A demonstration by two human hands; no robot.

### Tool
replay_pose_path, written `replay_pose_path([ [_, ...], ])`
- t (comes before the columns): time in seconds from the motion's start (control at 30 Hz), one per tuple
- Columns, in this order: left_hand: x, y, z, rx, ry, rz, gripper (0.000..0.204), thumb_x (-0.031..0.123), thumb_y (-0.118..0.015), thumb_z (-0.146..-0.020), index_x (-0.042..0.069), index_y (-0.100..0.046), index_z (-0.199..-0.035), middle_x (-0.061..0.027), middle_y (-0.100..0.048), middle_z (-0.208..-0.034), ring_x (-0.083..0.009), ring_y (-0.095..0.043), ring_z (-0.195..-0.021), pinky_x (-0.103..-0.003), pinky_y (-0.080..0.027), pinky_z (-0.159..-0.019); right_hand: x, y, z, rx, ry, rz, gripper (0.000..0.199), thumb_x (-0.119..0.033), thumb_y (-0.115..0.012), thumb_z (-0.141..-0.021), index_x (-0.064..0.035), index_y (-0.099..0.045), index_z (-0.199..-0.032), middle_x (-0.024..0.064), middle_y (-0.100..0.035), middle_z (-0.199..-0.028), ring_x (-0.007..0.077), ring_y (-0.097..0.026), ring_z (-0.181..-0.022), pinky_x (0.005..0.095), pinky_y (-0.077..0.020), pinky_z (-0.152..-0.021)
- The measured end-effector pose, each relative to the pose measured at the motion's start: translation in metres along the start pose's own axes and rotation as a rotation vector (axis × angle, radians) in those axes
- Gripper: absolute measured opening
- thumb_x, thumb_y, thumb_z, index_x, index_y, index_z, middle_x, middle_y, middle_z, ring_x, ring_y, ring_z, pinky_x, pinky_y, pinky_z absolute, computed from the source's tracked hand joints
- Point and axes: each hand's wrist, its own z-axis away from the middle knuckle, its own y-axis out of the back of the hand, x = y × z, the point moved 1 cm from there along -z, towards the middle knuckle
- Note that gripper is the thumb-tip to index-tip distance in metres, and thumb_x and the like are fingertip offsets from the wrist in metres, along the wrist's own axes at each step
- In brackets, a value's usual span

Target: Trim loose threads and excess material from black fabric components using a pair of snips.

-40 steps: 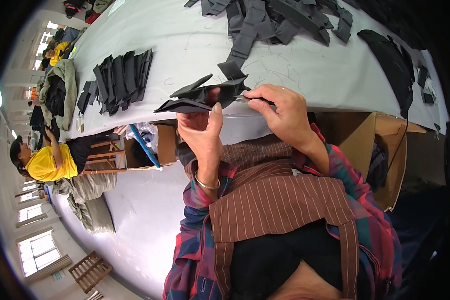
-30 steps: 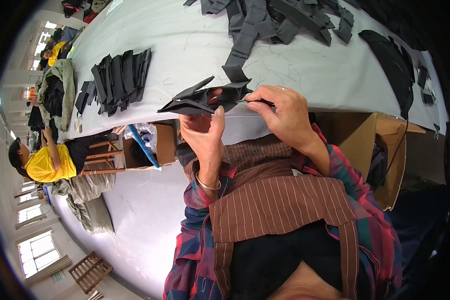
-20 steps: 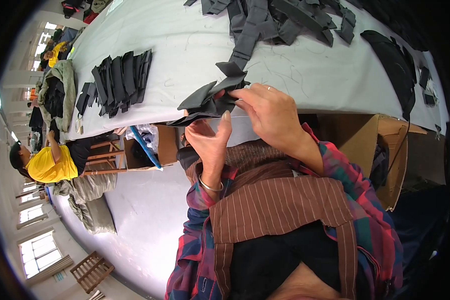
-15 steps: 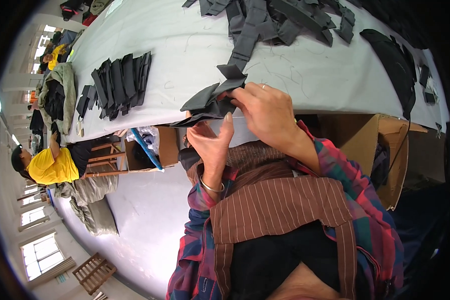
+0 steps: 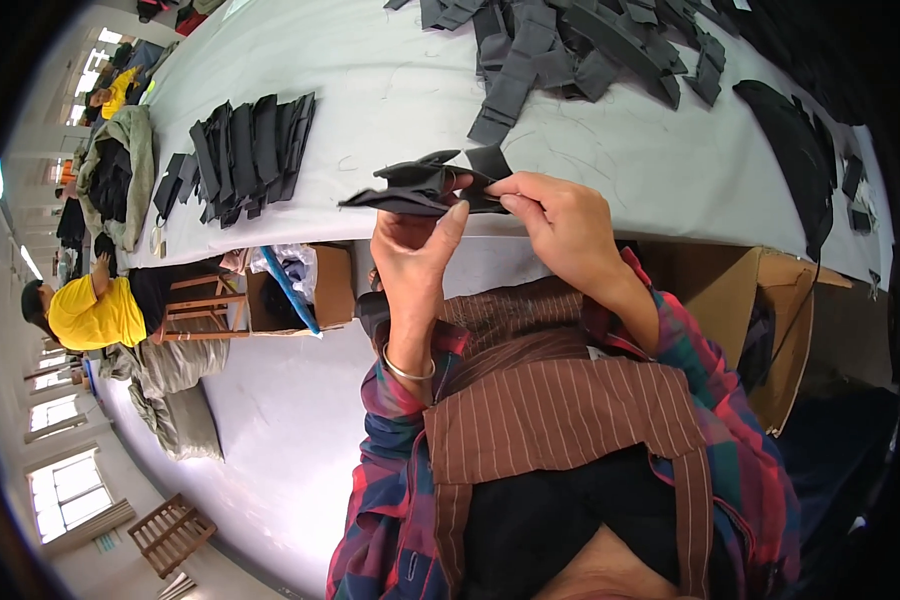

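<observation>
Both my hands hold a small stack of black fabric pieces point(image 5: 415, 188) just above the near edge of a long grey table point(image 5: 390, 80). My left hand point(image 5: 415, 250) supports the stack from below, thumb up against it. My right hand point(image 5: 560, 225) pinches the right end of the pieces between fingers and thumb. A metal bangle sits on my left wrist. I wear a plaid shirt and a brown striped apron.
A fanned row of black pieces point(image 5: 245, 155) lies at the table's left. A heap of dark grey strips point(image 5: 580, 45) lies at the back. Black cloth point(image 5: 800, 160) is at the right. Cardboard boxes point(image 5: 305, 290) point(image 5: 780, 330) stand under the table. A person in yellow point(image 5: 90, 310) sits at left.
My right hand has moved left from the table edge onto the fabric stack and now pinches it. The stack has tilted and shifted slightly in my left hand.
</observation>
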Motion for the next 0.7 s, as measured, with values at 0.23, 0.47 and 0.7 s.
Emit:
replay_pose_path([
  [0.23,-0.003,0.016,-0.003,0.011,0.223,0.232,0.029,0.0,-0.06,-0.088,-0.002,-0.046,-0.113,-0.0231,-0.064,-0.106,-0.0218,-0.065,-0.092,-0.031,-0.053,-0.082,0.01,0.011,0.002,0.009,0.018,-0.346,0.018,-0.011,-0.059,-0.086,-0.0067,-0.067,-0.101,0.008,-0.067,-0.084,0.0217,-0.06,-0.069,0.0282,-0.0456,-0.062],
  [0.47,-0.004,0.004,0.005,0.025,0.227,0.185,0.053,-0.003,-0.061,-0.086,-0.003,-0.03,-0.129,-0.0209,-0.066,-0.102,-0.0185,-0.065,-0.092,-0.028,-0.052,-0.082,0.0,0.014,-0.02,0.053,0.357,-0.101,0.021,-0.003,-0.063,-0.081,-0.0059,-0.066,-0.102,0.0065,-0.064,-0.081,0.0204,-0.058,-0.071,0.029,-0.0442,-0.065],
  [0.7,-0.003,0.004,0.005,-0.033,0.246,0.134,0.058,-0.004,-0.061,-0.085,-0.001,-0.032,-0.135,-0.0167,-0.068,-0.1,-0.0147,-0.065,-0.09,-0.025,-0.051,-0.081,0.003,0.008,-0.026,0.179,0.447,-0.018,0.015,-0.014,-0.068,-0.078,-0.0138,-0.066,-0.093,0.0005,-0.062,-0.075,0.0224,-0.056,-0.066,0.0342,-0.0417,-0.06],
])
